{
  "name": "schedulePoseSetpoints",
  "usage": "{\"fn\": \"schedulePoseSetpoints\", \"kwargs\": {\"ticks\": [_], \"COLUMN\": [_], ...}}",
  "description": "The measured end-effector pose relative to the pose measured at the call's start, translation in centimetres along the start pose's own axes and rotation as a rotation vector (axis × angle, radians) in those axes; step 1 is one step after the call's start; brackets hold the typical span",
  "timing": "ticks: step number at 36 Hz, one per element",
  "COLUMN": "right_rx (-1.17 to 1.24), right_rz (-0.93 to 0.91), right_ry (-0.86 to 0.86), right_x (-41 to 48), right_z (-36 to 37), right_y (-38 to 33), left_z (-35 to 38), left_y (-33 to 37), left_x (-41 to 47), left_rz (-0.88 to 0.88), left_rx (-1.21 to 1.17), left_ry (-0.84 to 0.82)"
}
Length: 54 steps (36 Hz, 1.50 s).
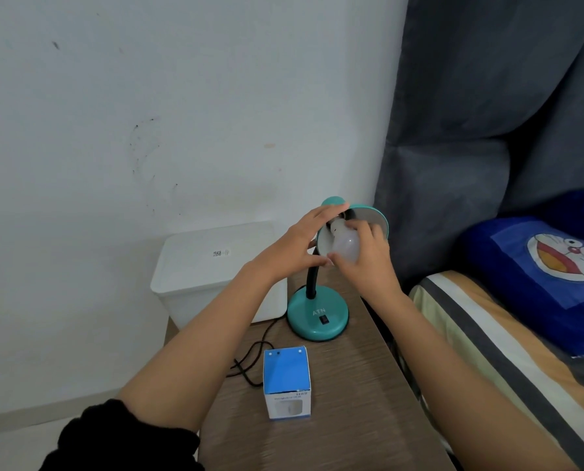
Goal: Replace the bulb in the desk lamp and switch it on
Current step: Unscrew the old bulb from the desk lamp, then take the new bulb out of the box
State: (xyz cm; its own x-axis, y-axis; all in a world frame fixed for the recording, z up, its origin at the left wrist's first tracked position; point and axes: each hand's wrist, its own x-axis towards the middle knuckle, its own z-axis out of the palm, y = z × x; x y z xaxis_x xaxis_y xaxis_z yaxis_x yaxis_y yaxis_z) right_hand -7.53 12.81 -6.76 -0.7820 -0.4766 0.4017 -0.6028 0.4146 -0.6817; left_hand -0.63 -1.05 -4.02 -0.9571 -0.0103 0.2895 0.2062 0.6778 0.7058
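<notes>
Near the far end of the narrow wood-grain tabletop [351, 385] stands a teal desk lamp [317, 316], its round base close to the right edge, a black rocker switch [324, 320] on the base and the letters "ATN" in pale print just above it. A black gooseneck rises from the base to a teal shade [374, 215] with a pale inner face, tipped so its mouth faces the person. Inside the mouth sits a frosted white bulb [345, 244], pear-shaped, its long axis running from the narrow neck up in the socket down and forward to the rounded dome. The right hand [368, 263] has its grip closed around the bulb, thumb under the dome and fingers over the top. The left hand [301, 239] cups the shade's left rim, fingers curled over the edge. Toward the near left edge stands a blue-and-white bulb box [286, 382]; its print is too blurred to read. A black cord [250, 362] trails off the left edge, beside a white plastic bin [216, 266] bearing a small code label.
</notes>
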Motion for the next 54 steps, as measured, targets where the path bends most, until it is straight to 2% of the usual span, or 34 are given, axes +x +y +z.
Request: {"fn": "schedulePoseSetpoints", "kwargs": {"ticks": [12, 17, 22, 25, 32, 37, 46, 54], "right_rx": [0.062, 0.153, 0.218, 0.261, 0.205, 0.155, 0.142, 0.179], "right_rz": [0.048, 0.122, 0.121, 0.148, 0.327, 0.447, 0.471, 0.499], "right_ry": [0.015, 0.045, 0.087, 0.102, -0.109, -0.267, -0.348, -0.368], "right_x": [-0.6, -2.3, -6.0, -8.9, -15.6, -18.9, -20.1, -19.8], "right_z": [-3.1, -4.6, -5.2, -4.5, -0.7, 1.0, 2.6, 4.3], "right_y": [-0.8, -1.1, -1.0, -0.1, 3.9, 5.4, 6.7, 6.7], "left_z": [0.2, 0.8, 1.6, 2.5, 6.4, 8.9, 10.6, 10.2], "left_y": [0.3, 0.7, 2.0, 1.9, -0.5, -2.7, -4.1, -4.6], "left_x": [-0.3, -1.4, -5.2, -8.9, -16.8, -19.5, -19.9, -20.0], "left_rz": [-0.020, -0.069, -0.192, -0.301, -0.546, -0.648, -0.628, -0.599], "left_rx": [0.050, 0.114, -0.107, -0.188, -0.049, -0.102, -0.267, -0.296], "left_ry": [0.003, 0.072, 0.286, 0.319, 0.135, 0.127, 0.256, 0.268]}}
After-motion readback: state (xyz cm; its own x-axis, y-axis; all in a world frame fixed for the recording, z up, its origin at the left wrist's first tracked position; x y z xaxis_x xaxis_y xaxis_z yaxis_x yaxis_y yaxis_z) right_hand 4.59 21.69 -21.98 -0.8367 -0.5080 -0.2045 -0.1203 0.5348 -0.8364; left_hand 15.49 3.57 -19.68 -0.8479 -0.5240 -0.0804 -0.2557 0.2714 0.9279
